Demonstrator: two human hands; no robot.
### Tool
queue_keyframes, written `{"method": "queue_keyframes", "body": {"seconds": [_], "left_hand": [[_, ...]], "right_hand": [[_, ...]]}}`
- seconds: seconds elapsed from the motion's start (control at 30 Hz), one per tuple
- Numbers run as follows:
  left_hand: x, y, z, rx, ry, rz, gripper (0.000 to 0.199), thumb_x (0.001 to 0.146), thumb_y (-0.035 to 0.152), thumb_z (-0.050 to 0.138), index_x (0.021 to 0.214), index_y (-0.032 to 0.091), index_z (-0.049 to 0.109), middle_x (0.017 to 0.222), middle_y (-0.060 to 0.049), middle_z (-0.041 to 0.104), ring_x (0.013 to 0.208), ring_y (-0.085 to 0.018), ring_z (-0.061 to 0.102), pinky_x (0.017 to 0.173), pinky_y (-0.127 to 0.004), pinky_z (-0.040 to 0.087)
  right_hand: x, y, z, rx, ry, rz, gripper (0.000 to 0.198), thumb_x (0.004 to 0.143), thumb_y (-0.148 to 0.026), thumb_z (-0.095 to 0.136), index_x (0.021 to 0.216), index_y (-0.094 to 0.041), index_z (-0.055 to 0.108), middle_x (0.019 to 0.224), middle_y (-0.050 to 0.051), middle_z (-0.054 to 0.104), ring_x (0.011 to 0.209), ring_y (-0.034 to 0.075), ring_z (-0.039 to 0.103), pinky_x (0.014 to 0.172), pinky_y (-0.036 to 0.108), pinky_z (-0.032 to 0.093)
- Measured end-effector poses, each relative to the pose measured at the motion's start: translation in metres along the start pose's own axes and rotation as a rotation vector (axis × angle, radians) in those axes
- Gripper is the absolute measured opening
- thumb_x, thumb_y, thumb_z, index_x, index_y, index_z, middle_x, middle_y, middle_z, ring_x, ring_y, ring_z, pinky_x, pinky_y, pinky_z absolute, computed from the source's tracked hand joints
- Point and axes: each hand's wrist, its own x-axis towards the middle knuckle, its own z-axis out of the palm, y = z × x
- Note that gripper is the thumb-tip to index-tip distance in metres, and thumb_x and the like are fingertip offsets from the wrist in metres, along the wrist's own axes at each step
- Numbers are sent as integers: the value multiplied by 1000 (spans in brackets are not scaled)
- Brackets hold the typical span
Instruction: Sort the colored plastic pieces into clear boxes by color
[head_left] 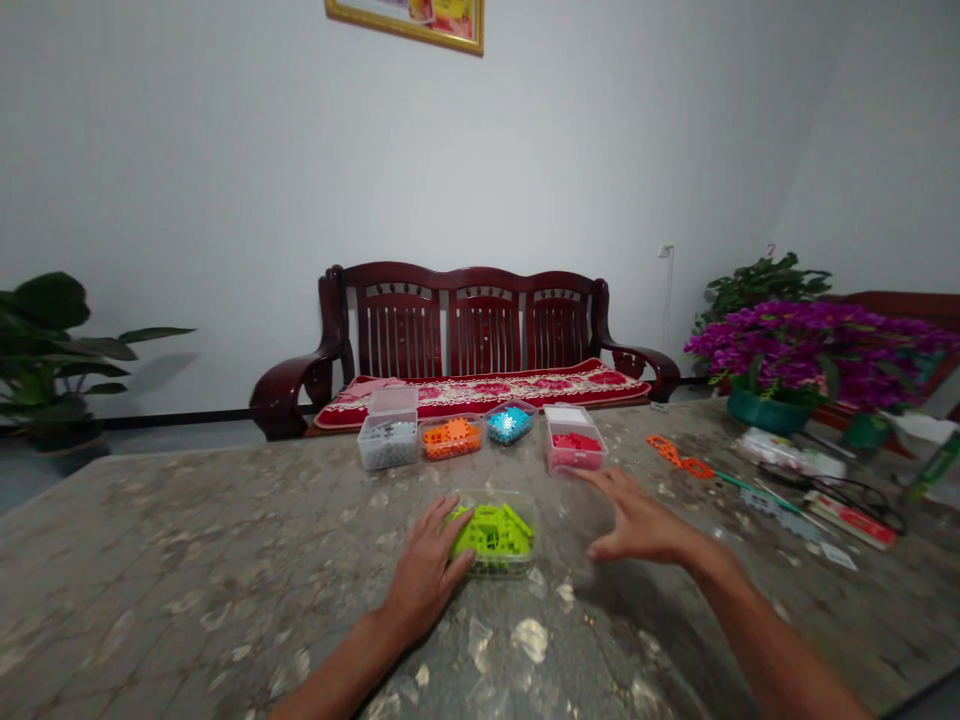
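Note:
A clear plastic box point(501, 574) filled with lime-green plastic building pieces point(492, 530) stands on the table in front of me. My left hand point(430, 560) grips its left end, thumb at the near side and fingers at the far side. To the right of the box, my right hand point(637, 522) has its thumb and fingers spread wide apart. A faint transparent lid point(576, 508) appears beside the box, close to those fingertips; whether they touch it I cannot tell.
Behind stand boxes of grey point(388, 455), orange point(451, 438), blue point(510, 424) and red pieces point(576, 452). Loose orange pieces point(679, 458), a green stick point(739, 482), grey joined pieces point(780, 512), a red-and-white packet point(851, 518) and purple flowers point(810, 345) are at right.

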Motion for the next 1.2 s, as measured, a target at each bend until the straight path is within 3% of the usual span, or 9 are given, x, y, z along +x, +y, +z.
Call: {"method": "queue_keyframes", "body": {"seconds": [0.2,0.33,0.6,0.83,1.03,1.2], "left_hand": [[-2,2,2,-140,46,-61,61,99,30,51,157,21,38,161,-14,45,150,-30,42,123,-52,38],[-2,2,0,-215,88,-107,65,100,32,49,160,21,29,167,-15,35,154,-30,35,124,-52,36],[-4,-2,-10,-464,14,-66,62,97,33,50,157,22,36,168,-15,28,157,-32,26,127,-57,26],[2,-4,2,-448,133,-291,46,99,37,45,140,19,56,159,-16,42,150,-32,38,124,-59,30],[5,-1,6,-392,146,-318,48,96,31,47,140,14,56,153,-19,51,145,-32,46,124,-59,32],[7,1,4,-372,113,-300,50,96,31,47,144,17,53,154,-16,51,146,-29,46,124,-54,34]], "right_hand": [[49,-80,42,-107,-142,-113,119,51,-50,93,157,-25,43,149,15,49,136,38,43,114,50,35],[68,-105,70,-142,-203,-145,116,54,-54,91,156,-27,44,152,16,47,137,40,42,114,52,34],[73,-105,86,-157,-193,-132,110,55,-61,91,151,-24,52,155,17,46,139,41,41,117,54,30],[74,-117,97,-140,-191,-153,106,57,-67,89,148,-25,56,160,18,44,143,41,40,119,54,29],[66,-94,102,-48,-58,-109,68,90,-47,66,151,-18,53,158,14,49,145,32,43,122,48,28],[63,-75,112,-14,-2,-93,61,97,-37,52,153,-12,47,156,16,51,143,29,45,120,43,33]]}}
